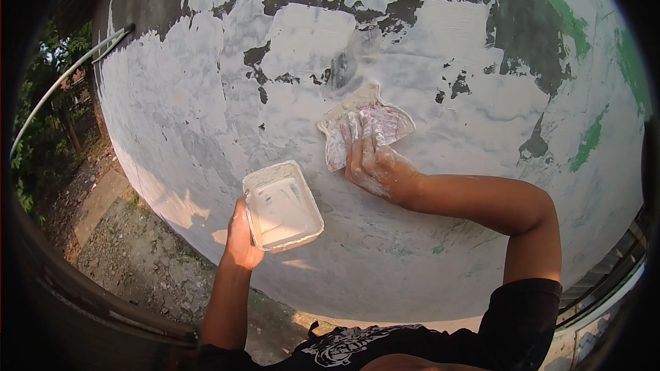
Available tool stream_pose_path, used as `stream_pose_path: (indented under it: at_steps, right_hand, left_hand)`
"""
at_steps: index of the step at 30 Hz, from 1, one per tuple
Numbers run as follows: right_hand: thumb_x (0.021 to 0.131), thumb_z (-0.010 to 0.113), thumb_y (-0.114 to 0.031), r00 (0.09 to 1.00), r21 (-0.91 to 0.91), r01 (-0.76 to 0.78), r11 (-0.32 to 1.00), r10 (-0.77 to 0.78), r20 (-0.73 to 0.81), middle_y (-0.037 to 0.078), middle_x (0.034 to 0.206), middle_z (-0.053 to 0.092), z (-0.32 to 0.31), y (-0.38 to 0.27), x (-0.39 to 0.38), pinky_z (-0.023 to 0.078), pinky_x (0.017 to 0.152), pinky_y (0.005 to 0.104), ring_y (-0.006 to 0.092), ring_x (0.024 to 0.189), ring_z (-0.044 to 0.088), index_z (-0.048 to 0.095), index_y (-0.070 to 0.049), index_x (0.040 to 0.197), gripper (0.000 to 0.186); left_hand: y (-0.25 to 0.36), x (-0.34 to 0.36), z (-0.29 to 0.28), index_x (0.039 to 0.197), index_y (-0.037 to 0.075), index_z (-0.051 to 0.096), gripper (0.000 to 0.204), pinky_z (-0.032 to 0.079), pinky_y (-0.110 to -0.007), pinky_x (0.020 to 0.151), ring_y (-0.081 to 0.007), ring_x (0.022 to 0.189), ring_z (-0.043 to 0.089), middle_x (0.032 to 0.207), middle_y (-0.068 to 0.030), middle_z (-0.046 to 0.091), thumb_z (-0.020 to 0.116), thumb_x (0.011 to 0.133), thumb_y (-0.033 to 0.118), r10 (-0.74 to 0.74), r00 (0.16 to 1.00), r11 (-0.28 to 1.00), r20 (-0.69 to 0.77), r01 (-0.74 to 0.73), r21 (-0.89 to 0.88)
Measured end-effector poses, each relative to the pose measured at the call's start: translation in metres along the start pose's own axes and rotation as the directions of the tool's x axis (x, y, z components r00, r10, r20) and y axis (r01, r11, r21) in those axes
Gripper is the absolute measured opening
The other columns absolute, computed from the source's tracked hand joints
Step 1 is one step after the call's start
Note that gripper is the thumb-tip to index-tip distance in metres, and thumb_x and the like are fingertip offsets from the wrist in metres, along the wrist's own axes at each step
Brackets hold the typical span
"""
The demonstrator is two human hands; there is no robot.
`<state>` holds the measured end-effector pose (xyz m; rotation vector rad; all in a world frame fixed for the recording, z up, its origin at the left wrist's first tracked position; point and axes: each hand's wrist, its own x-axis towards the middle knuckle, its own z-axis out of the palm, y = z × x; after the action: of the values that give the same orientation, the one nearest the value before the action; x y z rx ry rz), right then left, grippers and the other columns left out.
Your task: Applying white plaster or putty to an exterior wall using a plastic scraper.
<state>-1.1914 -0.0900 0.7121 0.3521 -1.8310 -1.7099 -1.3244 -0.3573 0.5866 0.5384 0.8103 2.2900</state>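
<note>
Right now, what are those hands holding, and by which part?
The left hand holds a boxy tub by its left side. The right hand holds a flat spreader against the wall, fingers across its near face; the thumb is unclear.

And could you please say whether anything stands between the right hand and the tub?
Nothing visible does: only the wall shows between the right hand and the white tub in the left hand.

Wall (447, 124) wht w/ gry, grn patches; tub (309, 196) off-wht; sheet (393, 121) pink/wht.
</note>
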Motion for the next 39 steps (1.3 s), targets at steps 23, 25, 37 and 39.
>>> stream_pose_path:
  at_steps: [23, 25, 37, 39]
  right_hand:
    - [0.083, 0.061, -0.014, 0.973, 0.193, -0.15, 0.97, 0.18, -0.144, 0.024, 0.12, 0.063, -0.039, 0.055, 0.061, 0.057, 0.084, 0.0343, 0.0354, 0.111, 0.065, 0.066, 0.002, 0.119, 0.04]
    - [0.084, 0.06, -0.014, 0.982, 0.197, -0.179, 0.964, 0.188, -0.032, 0.024, 0.118, 0.065, -0.022, 0.075, 0.07, 0.057, 0.085, 0.0352, 0.0351, 0.114, 0.065, 0.066, 0.003, 0.12, 0.041]
    - [0.081, 0.063, -0.013, 0.993, 0.325, 0.119, 0.938, -0.117, -0.026, 0.028, 0.113, 0.068, -0.043, 0.048, 0.025, 0.06, 0.081, 0.038, 0.037, 0.112, 0.068, 0.067, 0.008, 0.117, 0.042]
    - [0.08, 0.064, -0.012, 0.962, 0.161, 0.0, 0.987, 0.044, -0.268, 0.025, 0.103, 0.07, -0.034, 0.069, 0.037, 0.06, 0.077, 0.0341, 0.0367, 0.107, 0.07, 0.067, 0.008, 0.118, 0.043]
  left_hand:
    - [0.024, -0.004, -0.007, 0.138, 0.005, 0.05, 0.05, 0.054, -0.042, 0.098, -0.0259, 0.116, 0.062, 0.13, -0.0106, 0.06, 0.042, 0.105, 0.041, 0.08, 0.955, 0.997, -0.285, -0.071, 0.041]
    - [0.026, 0.002, -0.005, 0.138, 0.005, 0.05, 0.049, 0.054, -0.043, 0.098, -0.0259, 0.116, 0.062, 0.129, -0.0106, 0.06, 0.042, 0.105, 0.041, 0.07, 0.962, 0.998, -0.263, -0.068, 0.018]
    - [0.048, 0.006, -0.02, 0.136, 0.004, 0.05, 0.046, 0.051, -0.042, 0.101, -0.0257, 0.116, 0.061, 0.127, -0.0109, 0.061, 0.034, 0.108, 0.037, 0.143, 0.975, 0.989, -0.171, -0.134, 0.065]
    - [0.045, 0.006, -0.015, 0.134, 0.005, 0.052, 0.045, 0.051, -0.042, 0.101, -0.0256, 0.116, 0.061, 0.126, -0.0105, 0.062, 0.035, 0.108, 0.037, 0.127, 0.974, 0.991, -0.187, -0.119, 0.053]
